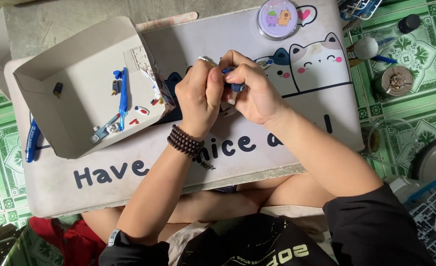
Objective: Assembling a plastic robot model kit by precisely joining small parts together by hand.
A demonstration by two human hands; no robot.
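Both hands meet over the middle of a white lap table (pixel 55 189) printed with cartoon cats. My left hand (pixel 198 96), with a dark bead bracelet at the wrist, pinches a small white part. My right hand (pixel 255 91) grips a small blue plastic piece (pixel 236 87) pressed against it. The fingers hide most of both parts. To the left an open cardboard box lid (pixel 45 106) holds several small blue, white and red model parts (pixel 122 101).
A round lilac tin (pixel 277 18) sits at the table's far edge. Blue-handled nippers (pixel 30 140) lie at the left edge. On the green tiled floor to the right stand a small bottle (pixel 404 24), a metal cup (pixel 394 81), a clear bowl (pixel 390 143) and plastic part frames (pixel 435 216).
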